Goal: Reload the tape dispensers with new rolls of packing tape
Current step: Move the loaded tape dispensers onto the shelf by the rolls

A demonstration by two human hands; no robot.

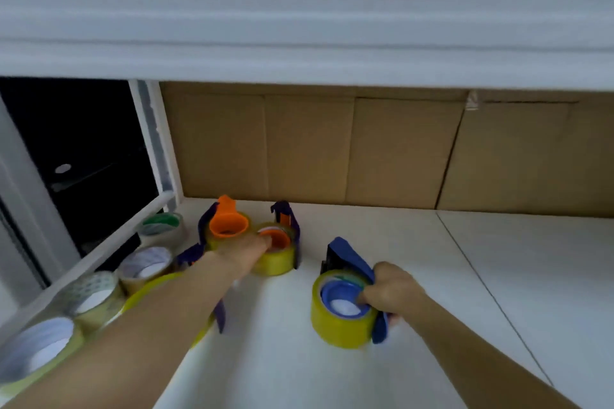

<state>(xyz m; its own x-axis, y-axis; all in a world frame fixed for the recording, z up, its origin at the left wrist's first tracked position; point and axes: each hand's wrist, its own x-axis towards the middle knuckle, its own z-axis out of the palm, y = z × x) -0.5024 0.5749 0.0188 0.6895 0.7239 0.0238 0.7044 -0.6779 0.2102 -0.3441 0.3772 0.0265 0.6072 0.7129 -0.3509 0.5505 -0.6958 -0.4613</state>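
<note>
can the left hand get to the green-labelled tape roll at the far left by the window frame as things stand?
Probably yes. The left hand rests on the orange-cored yellow tape roll; the green-labelled tape roll sits uncovered to its left, with only the orange-hubbed purple dispenser standing between them.

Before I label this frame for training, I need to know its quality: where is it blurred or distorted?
Head view: motion blur smears the left forearm and the tape rolls along the left edge; the right hand on the blue dispenser is soft too. Wide-angle distortion bends the shelf edge overhead. Lighting is dim and even, without glare.
</note>
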